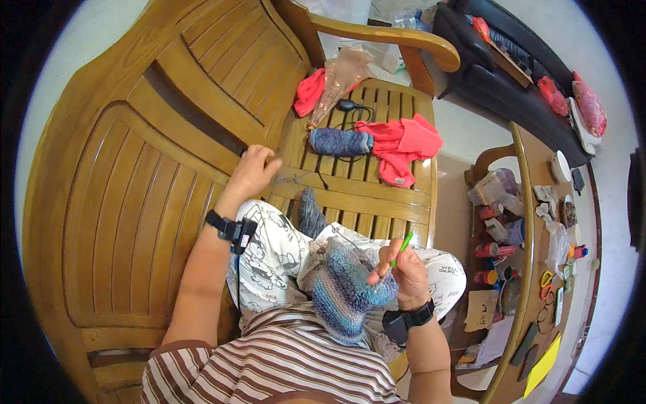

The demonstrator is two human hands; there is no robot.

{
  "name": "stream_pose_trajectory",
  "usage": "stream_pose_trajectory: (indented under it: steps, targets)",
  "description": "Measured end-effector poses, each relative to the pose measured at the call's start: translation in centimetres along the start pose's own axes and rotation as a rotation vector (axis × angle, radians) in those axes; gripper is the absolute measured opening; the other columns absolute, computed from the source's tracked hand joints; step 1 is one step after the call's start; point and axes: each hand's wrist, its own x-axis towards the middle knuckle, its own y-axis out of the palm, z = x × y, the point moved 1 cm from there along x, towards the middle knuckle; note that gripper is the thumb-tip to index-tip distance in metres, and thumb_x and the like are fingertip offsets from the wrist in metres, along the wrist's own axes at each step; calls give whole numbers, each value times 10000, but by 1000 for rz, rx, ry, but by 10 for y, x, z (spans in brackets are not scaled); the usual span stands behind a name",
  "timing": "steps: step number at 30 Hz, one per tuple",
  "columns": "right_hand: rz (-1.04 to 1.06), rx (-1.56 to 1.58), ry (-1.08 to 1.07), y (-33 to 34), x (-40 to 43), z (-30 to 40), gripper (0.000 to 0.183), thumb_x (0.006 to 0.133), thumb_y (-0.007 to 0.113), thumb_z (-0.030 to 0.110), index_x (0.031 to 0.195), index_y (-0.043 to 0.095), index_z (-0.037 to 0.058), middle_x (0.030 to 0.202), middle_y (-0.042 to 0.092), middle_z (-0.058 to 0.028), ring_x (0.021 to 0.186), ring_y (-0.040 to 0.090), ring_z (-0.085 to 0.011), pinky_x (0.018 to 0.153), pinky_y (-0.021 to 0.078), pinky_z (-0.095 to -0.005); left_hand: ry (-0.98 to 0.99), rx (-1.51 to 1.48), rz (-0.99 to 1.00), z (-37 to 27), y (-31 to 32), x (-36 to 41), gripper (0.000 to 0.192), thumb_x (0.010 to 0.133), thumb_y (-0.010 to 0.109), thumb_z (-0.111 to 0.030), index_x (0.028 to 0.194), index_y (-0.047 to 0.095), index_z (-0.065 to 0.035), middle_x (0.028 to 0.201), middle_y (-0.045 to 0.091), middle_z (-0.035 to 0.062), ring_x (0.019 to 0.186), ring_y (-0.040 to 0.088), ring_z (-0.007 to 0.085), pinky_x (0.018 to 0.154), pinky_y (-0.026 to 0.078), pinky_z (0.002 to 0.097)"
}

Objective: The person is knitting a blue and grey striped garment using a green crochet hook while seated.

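A knitted or crocheted piece [343,295] in striped blue, grey and purple yarn lies over my lap. My right hand [404,272] grips its right edge together with a crochet hook [402,250] that has a green handle, its thin tip pointing up and away. My left hand [256,169] is raised beside the bench's backrest, away from the piece, fingers bent; whether it pinches a strand of yarn cannot be made out. Beyond it, a skein of blue-grey yarn [340,142] lies on the wooden bench seat [353,209].
Red cloths [404,144], a brown mesh bag [345,73] and a black cable [323,177] lie on the bench. At the right stands a wooden table [522,202] with scissors [545,284], glasses and a bowl [560,166]. A black sofa [474,70] is behind.
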Motion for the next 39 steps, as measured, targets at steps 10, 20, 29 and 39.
stream_pose_trajectory:
  steps: [10,20,29,39]
  targets:
    - [-55,-6,54,-12,22,-14,232,869,540,270,877,516,39,787,606,-98,801,632,-302,746,509,-407,35,-1668,725,-136,18,-71,717,859,462,-467,1384,142,-97,1380,270,127,1204,378,269,928,377,393]
    - [-147,-22,21,-16,17,-15,202,877,527,249,886,512,48,795,627,-115,807,636,-316,719,523,-372,452,-825,305,-118,37,-67,524,865,414,-516,865,586,-21,1092,513,183,1075,477,273,928,356,381]
    - [-431,-192,-158,-18,8,-23,154,869,546,202,912,531,55,847,631,-73,790,610,-158,613,470,-234,61,-1623,601,-143,34,-90,714,849,554,-170,1403,107,-119,1210,479,169,1084,489,220,917,375,328]
    - [-418,-611,-577,1,4,-36,121,814,580,42,925,549,6,939,619,-116,899,595,-235,813,455,-325,-51,-1114,442,-152,21,-97,824,771,581,7,1403,57,-68,883,634,76,838,587,106,771,436,232]
